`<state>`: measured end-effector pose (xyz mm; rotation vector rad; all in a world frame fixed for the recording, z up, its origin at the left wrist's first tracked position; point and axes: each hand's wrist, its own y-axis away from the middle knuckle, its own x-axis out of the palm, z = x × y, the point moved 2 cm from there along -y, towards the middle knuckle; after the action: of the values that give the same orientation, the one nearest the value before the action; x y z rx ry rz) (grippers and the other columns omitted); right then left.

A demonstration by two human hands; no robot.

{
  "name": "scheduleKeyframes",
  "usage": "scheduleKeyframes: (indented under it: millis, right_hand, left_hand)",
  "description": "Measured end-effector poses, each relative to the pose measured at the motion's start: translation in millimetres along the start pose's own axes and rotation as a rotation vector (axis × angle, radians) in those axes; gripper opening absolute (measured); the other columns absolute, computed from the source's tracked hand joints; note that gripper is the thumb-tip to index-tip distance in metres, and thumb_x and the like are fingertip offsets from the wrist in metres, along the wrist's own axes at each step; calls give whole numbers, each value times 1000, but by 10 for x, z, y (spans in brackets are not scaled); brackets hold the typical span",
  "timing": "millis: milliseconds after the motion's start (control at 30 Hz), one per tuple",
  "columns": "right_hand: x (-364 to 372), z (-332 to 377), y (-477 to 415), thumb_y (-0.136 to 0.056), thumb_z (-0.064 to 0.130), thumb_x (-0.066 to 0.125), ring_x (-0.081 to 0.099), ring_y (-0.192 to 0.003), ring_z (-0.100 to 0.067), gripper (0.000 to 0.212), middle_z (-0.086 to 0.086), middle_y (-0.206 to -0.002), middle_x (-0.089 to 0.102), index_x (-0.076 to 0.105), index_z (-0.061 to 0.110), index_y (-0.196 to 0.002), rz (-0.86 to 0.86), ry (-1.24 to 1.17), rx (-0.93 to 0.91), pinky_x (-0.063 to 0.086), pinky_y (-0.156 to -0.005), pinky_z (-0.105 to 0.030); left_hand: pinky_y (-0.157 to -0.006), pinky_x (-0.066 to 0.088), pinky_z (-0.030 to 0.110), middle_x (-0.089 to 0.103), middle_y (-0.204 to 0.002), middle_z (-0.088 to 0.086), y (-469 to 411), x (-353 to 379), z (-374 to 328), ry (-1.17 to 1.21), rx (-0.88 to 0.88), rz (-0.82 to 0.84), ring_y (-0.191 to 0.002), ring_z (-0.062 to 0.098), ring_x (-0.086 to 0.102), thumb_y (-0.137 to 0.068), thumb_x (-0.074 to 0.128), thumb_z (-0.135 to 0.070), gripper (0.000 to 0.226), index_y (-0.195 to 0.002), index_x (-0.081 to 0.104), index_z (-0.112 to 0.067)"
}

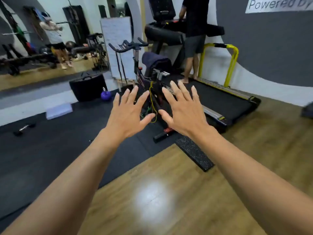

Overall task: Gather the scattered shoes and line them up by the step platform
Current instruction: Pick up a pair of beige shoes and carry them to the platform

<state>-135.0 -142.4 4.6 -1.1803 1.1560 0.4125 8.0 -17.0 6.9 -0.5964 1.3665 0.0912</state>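
Note:
Both arms reach forward over the gym floor. My left hand (128,112) is spread flat, palm down, fingers apart, holding nothing. My right hand (183,110) is beside it, also spread and holding nothing. No shoes lie on the floor near me; small pale shapes that may be shoes show only in the wall mirror (81,56). A dark raised block (307,111) at the right edge may be the step platform, cut off by the frame.
An exercise bike (152,70) stands just beyond my hands. A barefoot person stands on the treadmill (220,99) behind it. A purple kettlebell (105,95), black bag (88,87), pale foam block (59,110), dumbbell (24,128) and speckled ramp strip (194,152) lie around.

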Motion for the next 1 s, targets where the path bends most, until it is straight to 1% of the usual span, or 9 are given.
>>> scheduleKeyframes:
  millis: [67,133,267,400,467,567,733,867,1000]
  right_hand:
    - [101,-164,185,-90,60,31,19,-146,-29,70,-9,-157,24,28,23,-149,37,36,97,16,-115,-57]
    - [278,-313,447,-90,59,33,19,-146,-29,70,-9,-157,25,29,22,-148,76,87,183,17,-115,-57]
    - [430,-492,778,-90,59,35,19,-146,-29,69,-9,-157,24,29,22,-148,140,133,363,16,-115,-57]
    - [491,-671,1253,-90,56,38,18,-146,-28,69,-8,-158,22,27,23,-149,197,167,570,15,-115,-56]
    - [468,-822,1515,-90,55,39,18,-146,-28,69,-8,-158,22,27,22,-149,213,197,672,16,-115,-56]
    - [423,-1091,1961,-91,55,38,18,-146,-28,68,-9,-158,21,27,21,-149,244,233,815,16,-115,-56]
    - [297,-1563,2634,-92,54,36,17,-147,-28,66,-9,-158,21,26,21,-149,234,266,1030,15,-116,-56]
    - [164,-1862,3158,-93,53,37,15,-147,-28,66,-9,-159,19,24,21,-150,239,293,1174,12,-116,-56]
    - [53,-2122,3641,-93,53,38,14,-148,-27,67,-8,-159,18,23,22,-150,224,309,1340,12,-116,-56]
  left_hand:
    - [-117,13,55,14,-160,8,-109,210,-232,37,70,37,-146,33,16,-80,11,-76,84,-152,15,-33]
    - [-116,13,56,14,-160,10,-152,493,-476,36,176,45,-146,33,17,-79,9,-77,86,-152,16,-32]
    - [-115,15,56,17,-159,12,-330,837,-826,98,364,43,-145,35,20,-81,13,-75,85,-152,17,-30]
    - [-114,17,58,17,-159,13,-440,1136,-1331,159,531,101,-144,35,21,-81,13,-75,85,-151,18,-29]
    - [-114,17,58,16,-159,12,-472,1239,-1667,192,604,120,-145,35,20,-81,13,-76,85,-151,18,-28]
    - [-116,13,57,12,-160,11,-459,1350,-2244,248,734,164,-146,33,15,-85,19,-73,81,-152,16,-28]
    - [-117,12,56,12,-160,10,-348,1423,-3273,314,947,214,-146,32,15,-83,13,-74,81,-152,13,-31]
    - [-117,12,56,13,-159,11,-225,1443,-4035,329,1095,212,-146,33,16,-88,24,-69,77,-153,12,-29]
    - [-116,12,56,12,-160,12,-109,1475,-4757,334,1246,238,-146,33,15,-89,27,-68,77,-153,10,-28]
